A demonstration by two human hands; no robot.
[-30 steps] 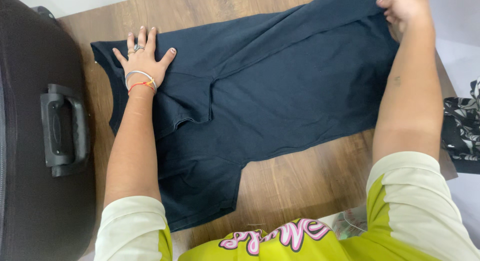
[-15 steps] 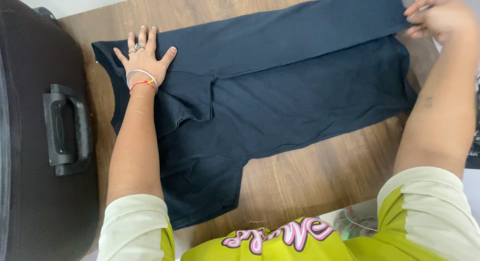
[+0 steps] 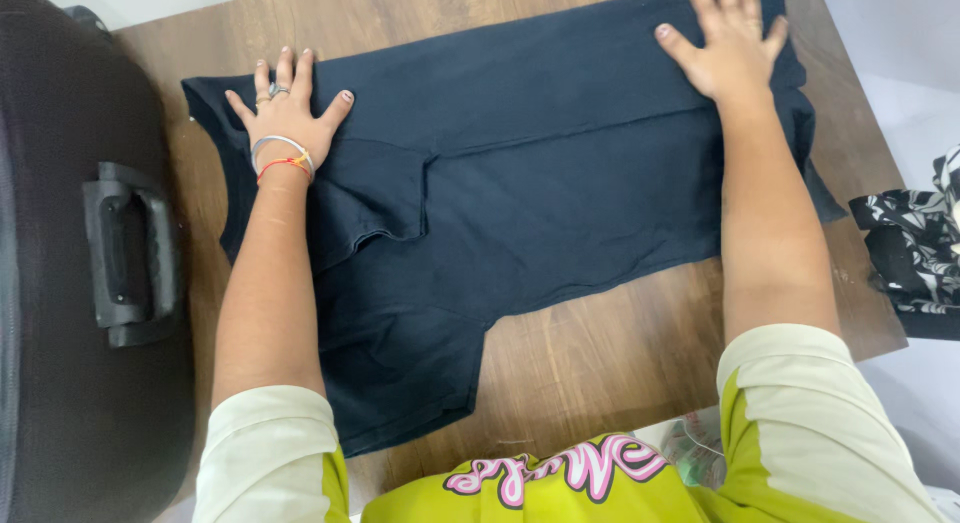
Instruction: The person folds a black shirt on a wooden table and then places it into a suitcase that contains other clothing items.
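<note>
Shirt (image 3: 560, 183) spread on the table (image 3: 600, 353), both hands flat on it.

The dark shirt lies across the wooden table with its far long edge folded over toward the middle, one sleeve pointing at the near edge. The left hand (image 3: 290, 118) presses palm-down near the shirt's left end (rings and bracelets on it), fingers spread, gripping nothing. The right hand (image 3: 728, 48) lies open on the folded strip at the right end. A black suitcase (image 3: 70, 283) sits just left of the table; patterned cloth (image 3: 915, 243) lies off to the right.
</note>
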